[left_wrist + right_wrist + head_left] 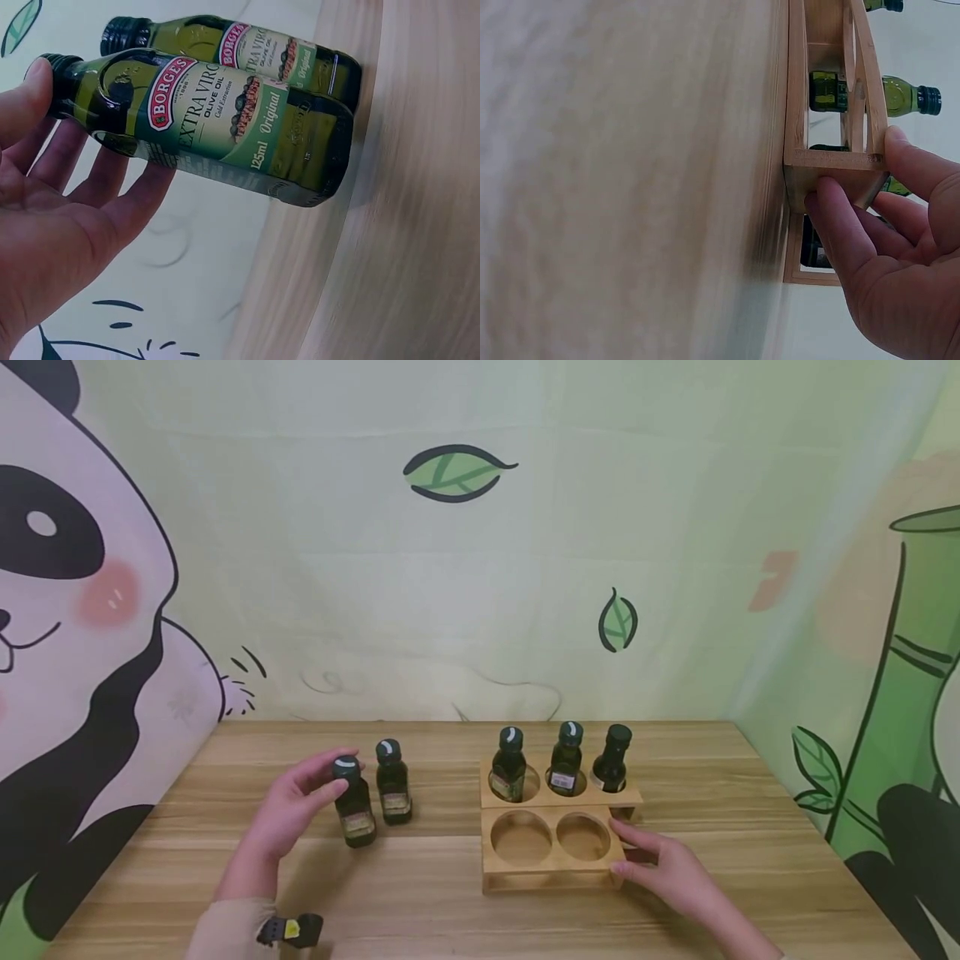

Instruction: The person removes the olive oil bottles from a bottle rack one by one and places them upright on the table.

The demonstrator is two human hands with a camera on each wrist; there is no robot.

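Nearest the camera, at the front right corner of the wooden rack (551,860), the right hand (667,872) rests with thumb and fingers curled round the corner post; the right wrist view shows the thumb on top of the frame and a fingertip pressed against its end, so this grip has hold of the rack itself. Left of the rack, the left hand (288,810) wraps its fingers and thumb loosely about the neck and cap of an olive oil bottle (354,806), which stands on the desk (450,910). A second bottle (393,785) stands just beside it, on the side towards the rack, seemingly touching it in the left wrist view. Both front holes of the rack are empty. At the rack's far row three more bottles (566,762) sit upright in their holes.

Several risks seem likely. The held bottle is taken high, near the cap, so it may swing or slip as it lifts, and its base could knock the neighbouring bottle over. Glass on a hard desk would probably roll or crack. Should the bottle come down off-centre over a front hole, it may catch the rim and tip. A push from the right hand could slide the rack and rattle the far row.
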